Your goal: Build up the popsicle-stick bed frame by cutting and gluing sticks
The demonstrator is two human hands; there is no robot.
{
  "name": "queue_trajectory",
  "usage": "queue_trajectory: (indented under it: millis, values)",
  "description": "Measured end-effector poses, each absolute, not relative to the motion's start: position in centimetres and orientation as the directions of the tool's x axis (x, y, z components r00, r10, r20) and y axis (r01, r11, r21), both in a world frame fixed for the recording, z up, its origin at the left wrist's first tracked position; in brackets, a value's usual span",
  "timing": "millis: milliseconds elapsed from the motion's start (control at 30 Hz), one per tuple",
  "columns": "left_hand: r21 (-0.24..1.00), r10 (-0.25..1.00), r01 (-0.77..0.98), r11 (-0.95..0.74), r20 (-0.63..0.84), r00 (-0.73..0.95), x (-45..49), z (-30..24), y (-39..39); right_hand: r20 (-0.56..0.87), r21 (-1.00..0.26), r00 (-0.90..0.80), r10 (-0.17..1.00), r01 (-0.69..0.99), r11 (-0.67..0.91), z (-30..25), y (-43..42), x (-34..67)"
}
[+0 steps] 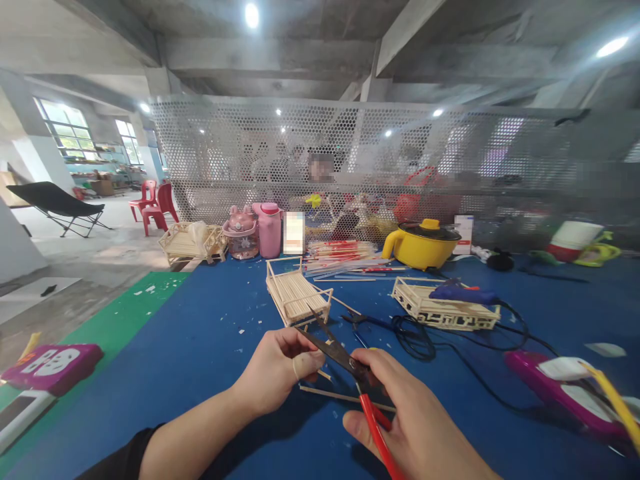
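Observation:
My right hand [405,400] grips a pair of scissors [369,400] with red handles, and their dark blades are spread apart, pointing up and left. Close to the blades, my left hand [280,367] has its fingertips pinched on what looks like a thin wooden stick [324,375], mostly hidden by the fingers. Another thin stick [335,396] lies on the blue tabletop under the hands. Just beyond the blades stands a small frame of pale sticks [295,293] with a slatted base and raised ends.
On the right, a blue glue gun [463,294] rests on another stick frame [445,313], its black cord looping nearby. Pliers [367,321] lie ahead. Behind are bundled sticks [340,252], a yellow pot [425,245] and a pink bottle [269,230]. Purple power strips [55,365] flank both sides.

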State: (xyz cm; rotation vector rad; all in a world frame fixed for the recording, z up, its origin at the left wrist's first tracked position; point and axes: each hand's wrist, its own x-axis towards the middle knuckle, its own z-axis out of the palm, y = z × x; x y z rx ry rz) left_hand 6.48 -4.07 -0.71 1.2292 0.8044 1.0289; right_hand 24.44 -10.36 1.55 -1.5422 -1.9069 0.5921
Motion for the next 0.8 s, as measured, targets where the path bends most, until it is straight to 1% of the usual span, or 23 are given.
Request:
queue_trajectory:
  millis: [100,233,367,600,700,800]
  values:
    - [0.984,0.924,-0.177,0.029,0.041,0.380,6.49,-0.59,-4.20,0.176,-0.688,-0.159,0.971,0.686,0.238,1.69,-10.29,24.40]
    - [0.984,0.928,-0.175,0.028,0.039,0.371,6.57,-0.62,-4.27,0.182,-0.685,-0.162,0.970,0.686,0.243,1.59,-10.20,24.36]
    - [0.986,0.928,-0.169,0.012,0.052,0.369,6.57,-0.80,-4.23,0.178,-0.643,-0.185,0.966,0.721,0.257,1.57,-10.18,24.44]
    - [0.991,0.903,-0.132,-0.034,0.088,0.422,6.29,-0.65,-4.30,0.207,-0.513,-0.240,0.948,0.799,0.315,1.65,-9.79,24.77]
    - [0.991,0.908,-0.135,-0.019,0.074,0.412,6.35,-0.71,-4.36,0.222,-0.495,-0.258,0.940,0.801,0.336,1.51,-9.60,24.94]
    - [0.988,0.928,-0.151,0.042,0.018,0.372,6.57,-0.93,-4.34,0.200,-0.506,-0.267,0.943,0.796,0.333,1.33,-9.53,25.10]
